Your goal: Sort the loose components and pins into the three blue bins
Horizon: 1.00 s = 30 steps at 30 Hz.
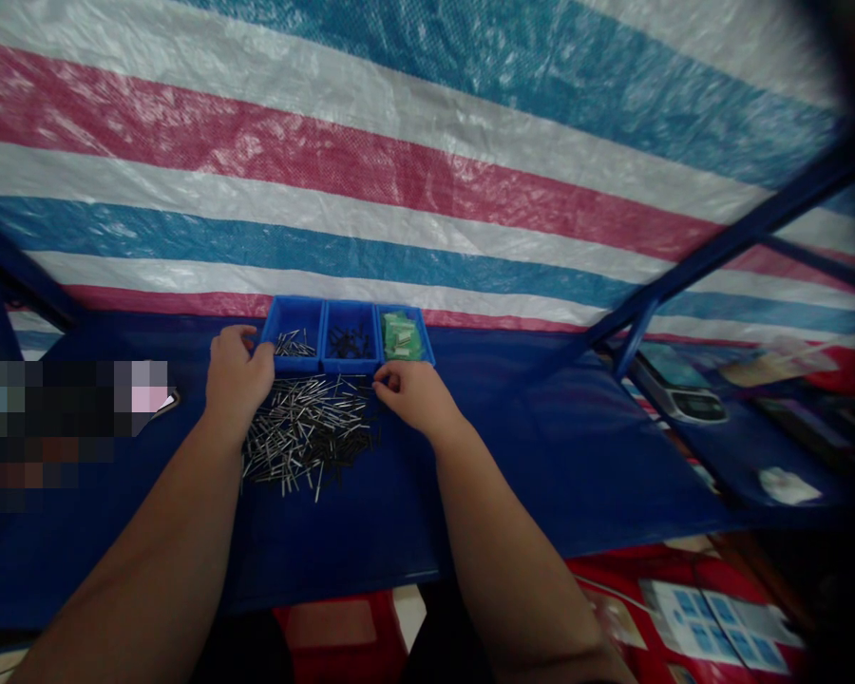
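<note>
Three joined blue bins stand at the back of the blue table. The left bin (pixel 293 323) holds silvery metal pins, the middle bin (pixel 351 334) dark pieces, the right bin (pixel 405 334) small green-and-white packets. A loose pile of silvery and dark pins (pixel 306 432) lies in front of them. My left hand (pixel 238 375) is at the left bin's outer side, thumb and fingers apart, nothing visible in it. My right hand (pixel 411 391) is just in front of the right bin, its fingers pinched together at the pile's right edge; what they hold, if anything, is too small to name.
A striped plastic sheet (pixel 399 180) hangs behind the blue table (pixel 541 437). Blue metal frame bars rise at both sides. On the right stands a scale (pixel 684 389) beside a white crumpled item (pixel 788 484). A pixelated area covers the far left.
</note>
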### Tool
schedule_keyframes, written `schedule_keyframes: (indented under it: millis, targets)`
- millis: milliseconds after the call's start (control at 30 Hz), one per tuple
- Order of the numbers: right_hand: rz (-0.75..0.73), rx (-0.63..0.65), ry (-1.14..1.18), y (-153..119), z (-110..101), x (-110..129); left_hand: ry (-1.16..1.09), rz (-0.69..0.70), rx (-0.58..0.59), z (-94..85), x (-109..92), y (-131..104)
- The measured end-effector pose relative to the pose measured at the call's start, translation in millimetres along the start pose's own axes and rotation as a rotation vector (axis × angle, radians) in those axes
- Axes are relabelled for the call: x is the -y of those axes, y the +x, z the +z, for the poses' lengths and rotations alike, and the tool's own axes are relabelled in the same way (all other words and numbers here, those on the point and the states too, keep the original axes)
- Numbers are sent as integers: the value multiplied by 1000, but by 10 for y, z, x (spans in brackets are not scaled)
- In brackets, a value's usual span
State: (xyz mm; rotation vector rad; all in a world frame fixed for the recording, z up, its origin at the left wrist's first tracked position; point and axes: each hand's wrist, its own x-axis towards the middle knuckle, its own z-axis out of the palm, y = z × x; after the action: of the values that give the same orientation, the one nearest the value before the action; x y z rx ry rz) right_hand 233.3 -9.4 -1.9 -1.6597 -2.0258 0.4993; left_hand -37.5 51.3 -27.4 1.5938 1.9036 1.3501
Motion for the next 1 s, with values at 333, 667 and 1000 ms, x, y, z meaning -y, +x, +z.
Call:
schedule_keyframes:
  millis: [333, 667, 1000]
  targets:
    - [127, 117, -263, 22, 116, 26, -159, 369, 118, -40, -341, -223]
    - [-136, 38, -60, -45, 31, 203, -159, 624, 557, -3, -424, -349]
    - [-157, -4, 126, -44, 54, 178, -137, 504, 538, 51, -430, -377]
